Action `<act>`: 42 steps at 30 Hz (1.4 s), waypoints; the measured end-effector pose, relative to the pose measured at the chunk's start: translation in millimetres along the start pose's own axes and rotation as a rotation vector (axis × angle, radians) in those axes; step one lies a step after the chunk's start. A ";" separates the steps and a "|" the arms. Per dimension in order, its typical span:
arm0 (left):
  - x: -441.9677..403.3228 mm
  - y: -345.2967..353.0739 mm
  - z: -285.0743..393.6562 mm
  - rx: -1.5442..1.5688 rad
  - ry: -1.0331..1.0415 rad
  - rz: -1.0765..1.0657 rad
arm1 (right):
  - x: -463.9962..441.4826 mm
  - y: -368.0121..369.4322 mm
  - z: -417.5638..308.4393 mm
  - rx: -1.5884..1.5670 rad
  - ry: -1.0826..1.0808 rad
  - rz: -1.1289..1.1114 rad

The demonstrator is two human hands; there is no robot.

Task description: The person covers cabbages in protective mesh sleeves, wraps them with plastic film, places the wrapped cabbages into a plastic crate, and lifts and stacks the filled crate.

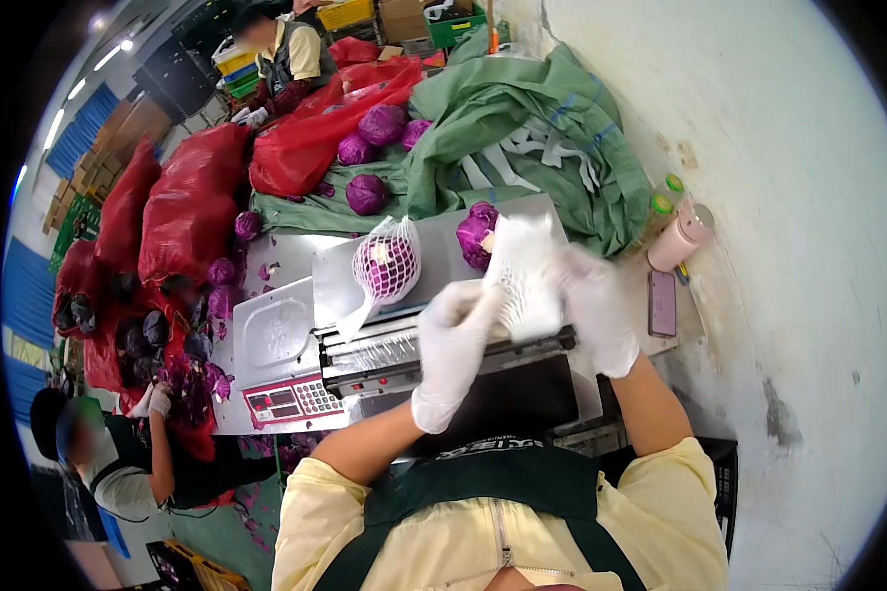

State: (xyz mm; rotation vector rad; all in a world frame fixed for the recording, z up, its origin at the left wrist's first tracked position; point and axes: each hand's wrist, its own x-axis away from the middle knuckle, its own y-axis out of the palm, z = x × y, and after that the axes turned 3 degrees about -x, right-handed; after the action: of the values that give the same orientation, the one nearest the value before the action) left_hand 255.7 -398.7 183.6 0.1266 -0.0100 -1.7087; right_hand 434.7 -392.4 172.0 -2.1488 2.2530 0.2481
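Observation:
A white foam net sleeve [522,271] is stretched between my two gloved hands above the wrapping machine [384,355]. My left hand [453,340] pinches its left edge, fingers closed. On the other edge, my right hand [596,305] is closed too, though motion smears its fingers. Just behind the sleeve sits a bare red cabbage [476,234], partly covered by it. To the left, a netted red cabbage [387,266] rests on the metal surface, its white net tail hanging toward the machine's film roll.
A weighing scale [291,399] stands left of the machine. Loose red cabbages [368,194], red sacks [192,207] and a green sack [522,108] lie behind. A pink bottle [678,239] and phone [662,303] are by the right wall. Two co-workers handle things on the left and behind.

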 end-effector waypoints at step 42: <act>-89.9 -52.4 -109.2 -0.071 0.019 0.396 | -41.3 -41.4 50.4 0.114 0.263 -0.354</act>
State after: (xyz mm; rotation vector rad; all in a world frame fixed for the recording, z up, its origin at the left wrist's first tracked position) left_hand 226.0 -295.2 77.9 0.0815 0.0373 -1.3105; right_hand 473.2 -346.7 123.1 -2.5870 1.8856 -0.1760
